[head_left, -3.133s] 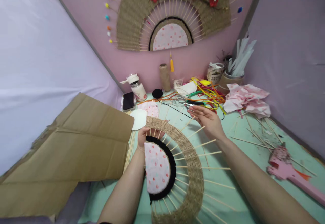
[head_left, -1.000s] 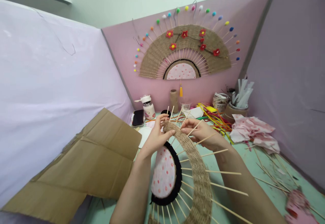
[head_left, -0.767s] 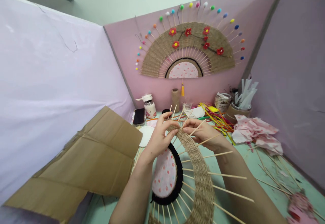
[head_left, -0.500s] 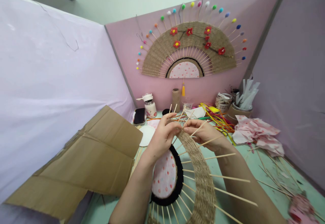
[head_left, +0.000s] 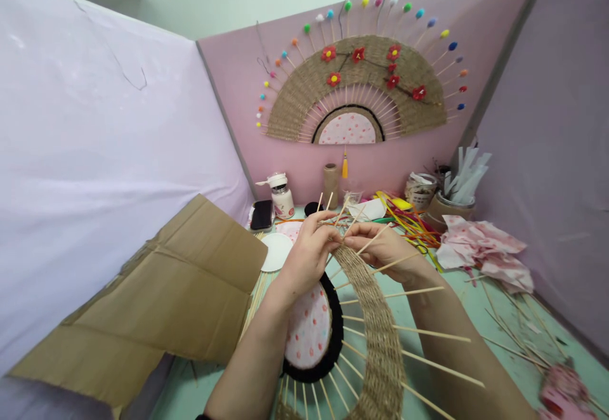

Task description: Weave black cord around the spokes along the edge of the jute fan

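A woven fan (head_left: pixel 373 299) stands tilted between my arms. Its twine band runs over and under wooden sticks (head_left: pixel 419 293) that spread out from a black-rimmed oval centre (head_left: pixel 309 328) of pink spotted cloth. My left hand (head_left: pixel 311 245) grips the top end of the band, thumb and fingers closed round it beside a stick. Close by on the right, my right hand (head_left: pixel 375 245) pinches at the same end, fingertips together near the sticks. Twine in that pinch is too small to make out clearly.
Folded cardboard (head_left: pixel 190 280) leans at the left. Behind my hands are a white bottle (head_left: pixel 283 201), a phone (head_left: pixel 261 215), a cardboard tube (head_left: pixel 330 185) and coloured pipe cleaners (head_left: pixel 409 223). Crumpled pink cloth (head_left: pixel 483 252) and loose sticks lie right. A finished fan (head_left: pixel 356 68) hangs on the back panel.
The view has shifted slightly. Both hands stay at the top end of the woven band, with only small movement of the fingers.
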{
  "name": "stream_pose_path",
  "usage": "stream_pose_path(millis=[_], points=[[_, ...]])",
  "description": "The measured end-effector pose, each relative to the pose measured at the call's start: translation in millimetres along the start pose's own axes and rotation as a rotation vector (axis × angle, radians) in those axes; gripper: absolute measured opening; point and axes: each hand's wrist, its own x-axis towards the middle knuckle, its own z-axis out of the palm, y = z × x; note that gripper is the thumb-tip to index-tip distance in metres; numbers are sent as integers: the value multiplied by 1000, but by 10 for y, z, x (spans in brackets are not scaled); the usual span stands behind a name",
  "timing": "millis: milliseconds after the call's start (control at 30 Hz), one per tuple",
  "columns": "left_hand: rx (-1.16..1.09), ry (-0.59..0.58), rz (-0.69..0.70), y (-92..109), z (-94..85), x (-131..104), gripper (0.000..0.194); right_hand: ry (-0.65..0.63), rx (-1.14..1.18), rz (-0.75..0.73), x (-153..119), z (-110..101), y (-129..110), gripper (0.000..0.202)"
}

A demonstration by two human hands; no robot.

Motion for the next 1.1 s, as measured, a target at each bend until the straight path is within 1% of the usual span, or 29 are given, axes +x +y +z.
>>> stream_pose_path(millis=[133,367,500,600,767,900,1100], points=[[0,21,-6,-10,43,-7,15,-10,-24,-7,2,-1,-10,31],[17,35,5,-26,97,-6,15,-1,3,-2,-16,15,-48,32],[26,37,8,-30,130,-7,15,-30,16,-14,-8,-16,-38,31],[32,36,17,-28,170,-8,14,-61,23,6,5,-47,-21,29],[47,45,33,-40,228,-8,13,-83,26,-2,37,-64,29,30],[73,52,39,-60,233,-5,12,-88,23,0,35,-76,26,30],[78,40,13,-33,227,-3,11,-101,38,9,6,-181,-11,35]])
